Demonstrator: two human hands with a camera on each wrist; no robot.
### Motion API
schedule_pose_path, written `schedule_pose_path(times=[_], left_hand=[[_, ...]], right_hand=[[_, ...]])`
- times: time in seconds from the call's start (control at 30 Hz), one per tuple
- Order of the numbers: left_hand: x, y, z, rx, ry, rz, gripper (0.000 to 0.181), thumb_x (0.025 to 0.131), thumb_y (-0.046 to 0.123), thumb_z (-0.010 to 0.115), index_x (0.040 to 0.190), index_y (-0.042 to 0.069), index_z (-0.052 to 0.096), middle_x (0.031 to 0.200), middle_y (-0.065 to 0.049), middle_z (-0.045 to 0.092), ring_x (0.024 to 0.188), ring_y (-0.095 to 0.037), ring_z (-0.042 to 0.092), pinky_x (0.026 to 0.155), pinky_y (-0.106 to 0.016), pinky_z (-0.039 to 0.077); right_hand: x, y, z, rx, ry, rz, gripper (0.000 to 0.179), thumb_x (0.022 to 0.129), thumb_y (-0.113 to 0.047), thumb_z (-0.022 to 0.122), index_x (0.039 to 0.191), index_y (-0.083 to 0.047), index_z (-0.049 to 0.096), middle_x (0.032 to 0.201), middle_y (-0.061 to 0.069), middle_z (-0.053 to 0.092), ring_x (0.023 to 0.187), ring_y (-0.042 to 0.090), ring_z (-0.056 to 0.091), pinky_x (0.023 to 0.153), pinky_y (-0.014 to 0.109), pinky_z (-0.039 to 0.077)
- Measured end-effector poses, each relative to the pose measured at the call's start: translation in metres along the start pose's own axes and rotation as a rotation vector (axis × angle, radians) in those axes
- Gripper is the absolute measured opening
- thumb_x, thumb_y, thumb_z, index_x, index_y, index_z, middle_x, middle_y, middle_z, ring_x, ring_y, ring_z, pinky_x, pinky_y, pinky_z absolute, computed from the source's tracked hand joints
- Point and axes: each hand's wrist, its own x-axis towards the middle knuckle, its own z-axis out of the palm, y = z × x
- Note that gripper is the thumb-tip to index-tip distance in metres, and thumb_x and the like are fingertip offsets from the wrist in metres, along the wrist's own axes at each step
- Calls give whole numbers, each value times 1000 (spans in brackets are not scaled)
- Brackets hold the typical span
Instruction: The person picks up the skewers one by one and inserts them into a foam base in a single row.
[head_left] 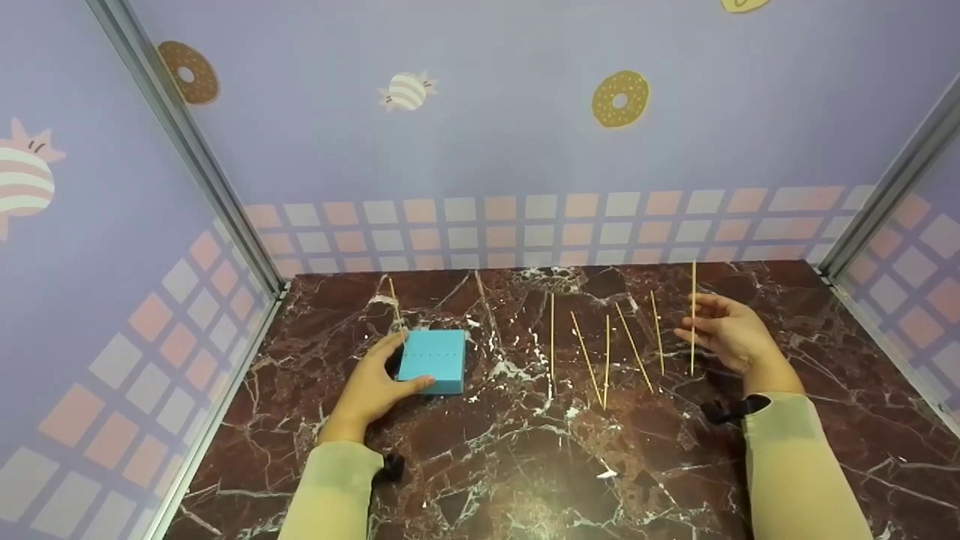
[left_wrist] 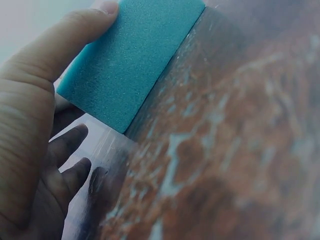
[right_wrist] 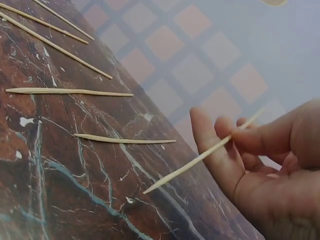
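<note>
My left hand (head_left: 373,388) grips a light blue foam block (head_left: 436,358) at the left of the table. Its thumb lies on the near side of the block and its fingers reach round the far left edge. A row of small holes crosses the block's top. In the left wrist view the thumb presses the block's side (left_wrist: 130,65). Toward the right, my right hand (head_left: 733,335) pinches a thin bamboo skewer (head_left: 693,352) between thumb and fingers. The right wrist view shows this skewer (right_wrist: 182,169) slanting, its pointed end away from the palm.
Several loose skewers (head_left: 553,337) lie spread on the dark marbled table (head_left: 525,480) between the hands. Another skewer (head_left: 394,301) lies behind the block. Patterned panels (head_left: 495,135) enclose the table at the back and both sides.
</note>
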Motion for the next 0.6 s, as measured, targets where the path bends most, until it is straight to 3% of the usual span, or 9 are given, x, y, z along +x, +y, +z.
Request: schedule_pose_path(times=[0.07,0.2,0.3,0.37,0.47,0.6], left_hand=[[0,0,0,-4,1,3,113,87,58,97,176,14,42,186,-18,33,173,-50,28,139,-74,28],[0,0,0,-17,2,8,113,87,56,97,176,13,42,186,-19,33,173,-51,28,138,-75,29],[-1,0,0,-24,0,8,113,88,56,97,176,13,42,186,-19,32,173,-51,28,138,-75,29],[-1,1,0,-24,-1,7,113,87,56,97,176,13,42,186,-19,32,173,-51,27,138,-75,29],[-1,1,0,-20,-2,6,113,87,56,97,176,13,41,186,-19,32,173,-51,27,138,-75,28],[-1,1,-1,-10,2,7,113,87,57,97,176,14,42,186,-19,33,173,-50,28,139,-75,28]], right_hand=[[-1,-2,2,21,-5,-18,36,111,14,54,141,-6,56,124,4,57,103,15,68,101,31,70],[-2,-4,7,42,-10,-31,56,109,15,59,161,6,42,119,2,63,100,15,71,99,32,71],[-2,-5,8,46,-15,-25,63,108,15,60,166,3,38,117,0,62,100,15,70,100,34,71],[-2,-5,8,50,-20,-23,56,108,15,61,159,-4,51,117,0,61,101,15,68,101,35,71],[-3,-6,8,64,-22,-33,45,107,17,61,136,-16,68,117,2,60,101,16,67,102,36,71],[-5,-8,7,94,-20,-61,41,106,19,60,127,-14,68,120,3,64,103,18,73,99,38,72]])
